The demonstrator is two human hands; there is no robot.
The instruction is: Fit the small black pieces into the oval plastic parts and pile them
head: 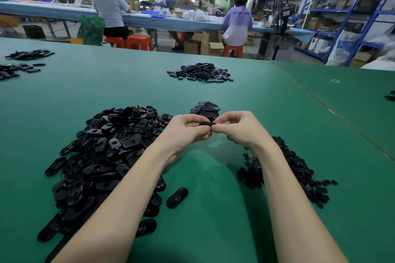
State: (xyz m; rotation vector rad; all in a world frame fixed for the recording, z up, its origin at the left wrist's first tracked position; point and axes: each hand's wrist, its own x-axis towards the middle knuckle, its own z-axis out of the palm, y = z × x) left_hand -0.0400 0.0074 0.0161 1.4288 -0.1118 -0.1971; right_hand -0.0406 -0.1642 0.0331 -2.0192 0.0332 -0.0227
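Note:
Both hands meet above the green table (203, 209). My left hand (186, 128) and my right hand (237, 128) together pinch one black oval plastic part (206, 124), held edge-on between the fingertips. A big heap of loose oval parts (102, 156) lies under and left of my left forearm. Small black pieces form a pile (299, 168) to the right of my right forearm. Just behind the hands sits a small stack of oval parts (205, 110). Any small piece in the fingers is hidden.
Another heap of oval parts (201, 72) lies farther back in the middle, with two more heaps (21, 62) at the far left. A single oval part (177, 198) lies alone near my left forearm. A table seam (320, 102) runs diagonally on the right. Several people sit at a far bench.

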